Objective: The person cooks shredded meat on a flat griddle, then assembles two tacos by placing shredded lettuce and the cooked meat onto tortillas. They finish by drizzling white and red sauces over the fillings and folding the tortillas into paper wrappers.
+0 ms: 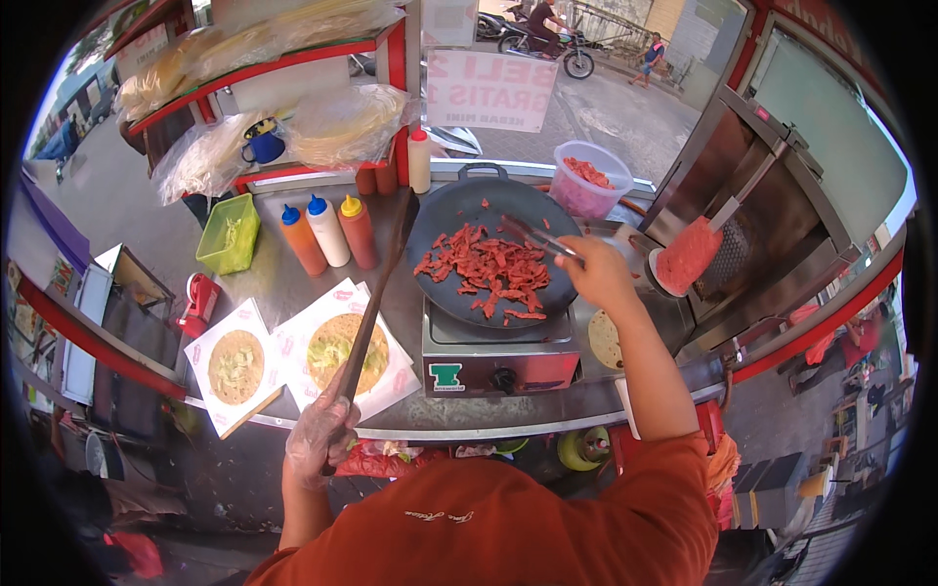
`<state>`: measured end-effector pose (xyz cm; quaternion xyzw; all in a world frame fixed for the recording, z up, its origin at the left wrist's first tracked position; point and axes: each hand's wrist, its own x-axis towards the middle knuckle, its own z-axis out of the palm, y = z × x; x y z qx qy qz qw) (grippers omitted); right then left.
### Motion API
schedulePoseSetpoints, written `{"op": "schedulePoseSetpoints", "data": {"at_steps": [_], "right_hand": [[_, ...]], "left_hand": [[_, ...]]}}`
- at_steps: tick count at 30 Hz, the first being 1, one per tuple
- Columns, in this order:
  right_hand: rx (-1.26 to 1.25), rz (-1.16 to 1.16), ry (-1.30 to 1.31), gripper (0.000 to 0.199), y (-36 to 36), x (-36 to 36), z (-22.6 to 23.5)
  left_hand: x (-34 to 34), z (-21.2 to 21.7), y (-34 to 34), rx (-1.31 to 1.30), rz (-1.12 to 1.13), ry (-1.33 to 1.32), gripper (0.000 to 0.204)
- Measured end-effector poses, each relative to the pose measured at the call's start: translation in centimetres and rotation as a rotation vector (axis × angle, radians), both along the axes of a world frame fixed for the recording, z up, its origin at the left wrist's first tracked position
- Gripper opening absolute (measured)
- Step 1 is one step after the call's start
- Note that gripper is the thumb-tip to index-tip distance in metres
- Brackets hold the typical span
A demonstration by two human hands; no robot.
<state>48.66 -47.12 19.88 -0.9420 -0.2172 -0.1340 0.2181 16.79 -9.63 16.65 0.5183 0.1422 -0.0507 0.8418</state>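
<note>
A dark round griddle pan [435,293] stands on a steel gas stove [469,354], with red meat strips [489,272] heaped across it. My right hand [598,272] is closed on metal tongs [537,232], whose tips hang over the far right part of the pan. In a clear plastic glove, my left hand [324,430] grips the lower end of a long, dark, blade-like tool [372,317]. That tool slants up along the pan's left side; its exact kind is unclear. Beneath it lies a flatbread [332,354] topped with shredded greens on white paper. A second topped flatbread [234,367] lies farther left.
Behind the breads stand an orange bottle [304,244], a white bottle [328,234] and a red bottle [359,234]. A green tub [230,234] is at left. Meat fills a whitish tub [586,186] behind the pan. A vertical meat spit [689,256] and a plain flatbread [606,340] are at right.
</note>
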Motion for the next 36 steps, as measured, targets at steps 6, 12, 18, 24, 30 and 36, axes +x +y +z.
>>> {"op": "schedulePoseSetpoints", "data": {"at_steps": [6, 12, 18, 24, 30, 36], "right_hand": [[-0.127, -0.044, -0.122, 0.033, 1.2, 3.2, -0.6], [-0.105, -0.025, -0.05, 0.032, 0.7, 2.5, 1.2], [-0.161, -0.19, -0.09, 0.033, -1.5, 3.2, 1.8], [-0.167, -0.128, -0.116, 0.033, 0.2, 3.0, -0.6], [-0.167, -0.017, -0.07, 0.036, -1.1, 1.6, 0.3], [-0.133, -0.039, -0.096, 0.037, 2.6, 4.6, -0.9]], "left_hand": [[-1.5, -1.3, 0.6, 0.0, 0.031, 0.04, 0.089], [-2.4, -1.4, -0.2, 0.022, 0.054, 0.059, 0.09], [-3.5, -1.7, -1.3, 0.012, 0.128, 0.078, 0.086], [-3.1, -1.3, -2.4, -0.009, 0.116, 0.055, 0.087], [-3.2, -0.9, -2.4, 0.011, 0.098, 0.065, 0.091], [-2.9, -1.7, -2.2, 0.024, 0.07, 0.078, 0.091]]}}
